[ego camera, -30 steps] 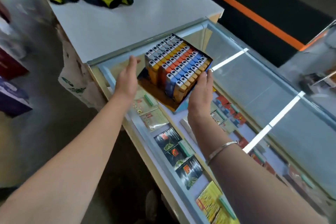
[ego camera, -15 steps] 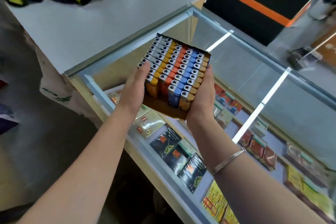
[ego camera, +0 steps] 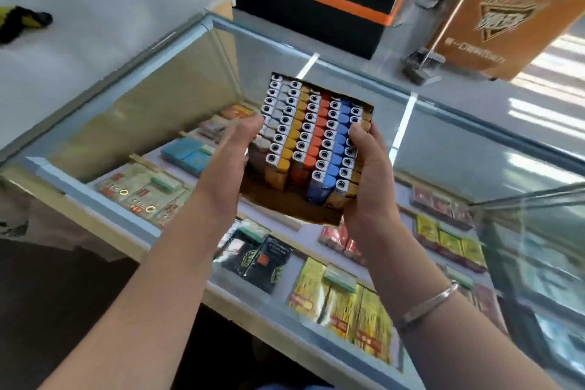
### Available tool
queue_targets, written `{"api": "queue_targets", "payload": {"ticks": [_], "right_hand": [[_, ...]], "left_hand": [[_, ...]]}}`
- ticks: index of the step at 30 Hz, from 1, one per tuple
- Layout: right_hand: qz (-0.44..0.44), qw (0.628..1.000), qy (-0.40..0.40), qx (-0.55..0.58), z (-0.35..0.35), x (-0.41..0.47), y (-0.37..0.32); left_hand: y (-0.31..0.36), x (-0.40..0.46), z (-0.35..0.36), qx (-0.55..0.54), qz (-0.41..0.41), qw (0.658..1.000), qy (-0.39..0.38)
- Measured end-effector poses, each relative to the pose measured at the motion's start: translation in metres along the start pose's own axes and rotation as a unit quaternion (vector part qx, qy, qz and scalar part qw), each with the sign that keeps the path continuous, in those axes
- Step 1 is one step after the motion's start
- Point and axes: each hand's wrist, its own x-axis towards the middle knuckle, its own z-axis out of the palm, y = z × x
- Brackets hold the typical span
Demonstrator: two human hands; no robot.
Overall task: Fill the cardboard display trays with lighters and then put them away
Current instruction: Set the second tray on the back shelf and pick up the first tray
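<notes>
A brown cardboard display tray (ego camera: 294, 207) is packed with rows of lighters (ego camera: 316, 133) in grey, yellow, orange and blue, metal tops up. I hold it between both hands above the glass counter. My left hand (ego camera: 232, 155) presses against its left side, fingers stretched along the grey row. On the right side, my right hand (ego camera: 368, 168) grips the tray with the thumb over the blue row. The tray tilts slightly toward me.
The glass display counter (ego camera: 459, 142) below holds cigarette packs (ego camera: 342, 298) and other small boxes. A white table (ego camera: 104, 19) with a yellow-black cloth (ego camera: 19, 20) stands to the left. An orange sign stand (ego camera: 506, 13) sits on the glass at back right.
My hands went from beside the tray on the glass to gripping it, and lifted it. The view has swung right, so the tray now sits further over the counter.
</notes>
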Motion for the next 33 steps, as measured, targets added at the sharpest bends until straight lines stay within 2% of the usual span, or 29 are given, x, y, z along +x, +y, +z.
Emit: {"api": "queue_targets", "payload": {"ticks": [4, 9, 13, 22, 26, 33], "right_hand": [[-0.037, 0.998, 0.041, 0.007, -0.063, -0.04, -0.038], [-0.076, 0.991, 0.107, 0.036, -0.153, -0.112, -0.083], [-0.128, 0.978, 0.158, 0.042, -0.226, -0.174, -0.12], [-0.202, 0.929, 0.31, 0.027, -0.362, -0.311, -0.172], [-0.235, 0.886, 0.396, 0.055, -0.401, -0.363, -0.176], [-0.31, 0.778, 0.537, 0.106, -0.438, -0.44, -0.17]], "left_hand": [[-0.01, -0.029, 0.066, -0.022, -0.045, 0.996, -0.07], [-0.032, -0.092, 0.157, -0.022, -0.059, 0.987, -0.146], [-0.057, -0.143, 0.237, 0.009, -0.098, 0.974, -0.203], [-0.118, -0.253, 0.389, 0.037, -0.178, 0.929, -0.322], [-0.133, -0.293, 0.436, 0.076, -0.193, 0.881, -0.425], [-0.162, -0.358, 0.505, 0.125, -0.188, 0.782, -0.58]]}}
